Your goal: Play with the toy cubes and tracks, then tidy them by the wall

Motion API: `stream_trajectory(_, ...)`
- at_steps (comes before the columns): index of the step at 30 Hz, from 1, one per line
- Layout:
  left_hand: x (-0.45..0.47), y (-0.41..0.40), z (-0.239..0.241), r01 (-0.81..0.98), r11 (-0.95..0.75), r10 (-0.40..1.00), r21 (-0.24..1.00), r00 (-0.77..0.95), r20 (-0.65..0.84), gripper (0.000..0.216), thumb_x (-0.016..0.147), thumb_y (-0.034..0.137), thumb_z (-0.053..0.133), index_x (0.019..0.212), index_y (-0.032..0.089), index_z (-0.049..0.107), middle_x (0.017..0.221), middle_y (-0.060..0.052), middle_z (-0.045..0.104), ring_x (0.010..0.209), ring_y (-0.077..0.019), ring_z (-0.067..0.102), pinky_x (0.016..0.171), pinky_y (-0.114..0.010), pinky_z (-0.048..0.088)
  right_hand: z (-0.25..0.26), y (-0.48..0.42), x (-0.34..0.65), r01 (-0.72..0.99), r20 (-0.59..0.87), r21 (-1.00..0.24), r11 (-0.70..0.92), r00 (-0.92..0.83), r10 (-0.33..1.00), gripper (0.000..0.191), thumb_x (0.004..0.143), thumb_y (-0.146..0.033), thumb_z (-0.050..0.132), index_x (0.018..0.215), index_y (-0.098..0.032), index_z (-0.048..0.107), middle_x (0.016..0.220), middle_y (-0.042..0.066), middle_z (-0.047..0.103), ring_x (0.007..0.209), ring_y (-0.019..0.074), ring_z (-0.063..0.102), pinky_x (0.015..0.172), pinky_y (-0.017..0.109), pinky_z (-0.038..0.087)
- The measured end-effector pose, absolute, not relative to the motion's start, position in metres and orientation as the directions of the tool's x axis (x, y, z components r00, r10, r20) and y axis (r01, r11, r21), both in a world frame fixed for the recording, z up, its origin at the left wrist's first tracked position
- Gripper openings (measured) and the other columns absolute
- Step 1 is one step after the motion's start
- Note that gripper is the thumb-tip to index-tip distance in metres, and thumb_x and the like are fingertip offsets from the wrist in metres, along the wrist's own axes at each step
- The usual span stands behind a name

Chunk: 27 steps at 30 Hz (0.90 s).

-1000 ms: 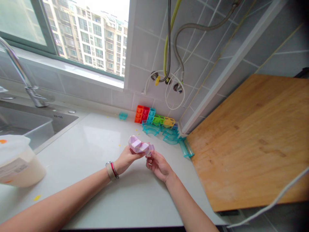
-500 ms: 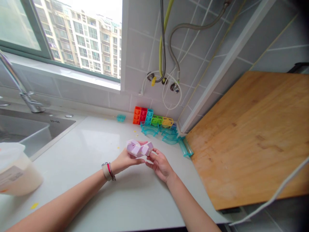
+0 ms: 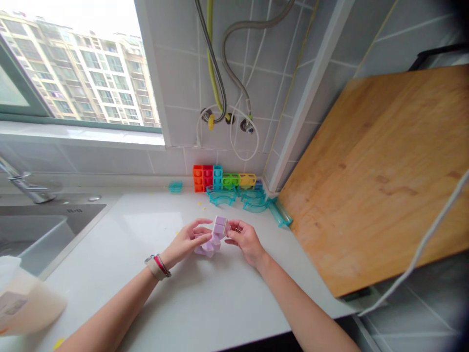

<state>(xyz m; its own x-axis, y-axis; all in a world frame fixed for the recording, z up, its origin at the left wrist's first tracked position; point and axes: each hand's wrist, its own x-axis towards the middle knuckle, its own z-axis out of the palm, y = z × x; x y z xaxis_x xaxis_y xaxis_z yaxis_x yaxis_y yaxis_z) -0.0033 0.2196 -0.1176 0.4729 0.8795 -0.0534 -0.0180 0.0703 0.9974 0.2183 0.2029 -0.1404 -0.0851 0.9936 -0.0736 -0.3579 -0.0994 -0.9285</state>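
Note:
A pale purple puzzle toy made of several linked angular blocks is between my two hands, just above or on the white countertop; I cannot tell which. My left hand comes at it from the left, thumb across its near blocks and fingers curved behind. My right hand pinches the toy's upper right end between thumb and fingertips. The upper blocks stand up in a short column, while the lower ones lie bunched under the left thumb. Parts of the toy are hidden by my left fingers.
Coloured blocks and clear teal track pieces line the wall. A small teal piece lies left of them. A wooden board leans at right. A sink and a whitish container are at left.
The toy has turned and its right end now points up, with its lower blocks nearer the counter. My left hand has shifted from beneath it to its left side. The view has swung right.

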Motion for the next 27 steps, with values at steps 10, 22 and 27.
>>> stream_trajectory(10, 0.008, 0.212, -0.121, 0.022, -0.016, 0.887, 1.000, 0.462, 0.004, 0.051, 0.092, 0.049, 0.067, 0.130, 0.015, 0.061, 0.088, -0.006, 0.074, 0.071, -0.0173, 0.065, 0.061, -0.025, 0.043, -0.144, 0.197, 0.211, -0.247, 0.020, -0.968, -0.035, -0.218, 0.976, 0.038, 0.073, -0.043, 0.087, 0.098, -0.018, 0.073, 0.083, 0.001, 0.070, 0.079, 0.0175, 0.068, 0.072, 0.034, 0.061)
stream_trajectory(22, 0.009, 0.203, -0.115, 0.095, -0.094, 0.877, 0.991, 0.479, 0.037, 0.066, 0.089, 0.045, 0.073, 0.145, 0.018, 0.052, 0.095, -0.008, 0.075, 0.077, -0.0200, 0.068, 0.067, -0.029, 0.050, -0.145, 0.193, 0.214, 0.022, 0.103, -0.993, 0.116, -0.312, 0.944, 0.039, 0.089, -0.058, 0.067, 0.085, -0.020, 0.067, 0.071, -0.001, 0.064, 0.063, 0.0145, 0.063, 0.058, 0.026, 0.052)
stream_trajectory(27, 0.008, 0.201, -0.114, 0.044, -0.102, 0.879, 0.994, 0.471, 0.069, 0.066, 0.085, 0.043, 0.077, 0.143, 0.019, 0.057, 0.090, -0.006, 0.076, 0.077, -0.0211, 0.069, 0.068, -0.030, 0.053, -0.141, 0.191, 0.215, 0.051, 0.120, -0.988, 0.143, -0.316, 0.941, 0.039, 0.091, -0.058, 0.065, 0.082, -0.020, 0.065, 0.068, -0.001, 0.062, 0.062, 0.0150, 0.061, 0.059, 0.028, 0.050)
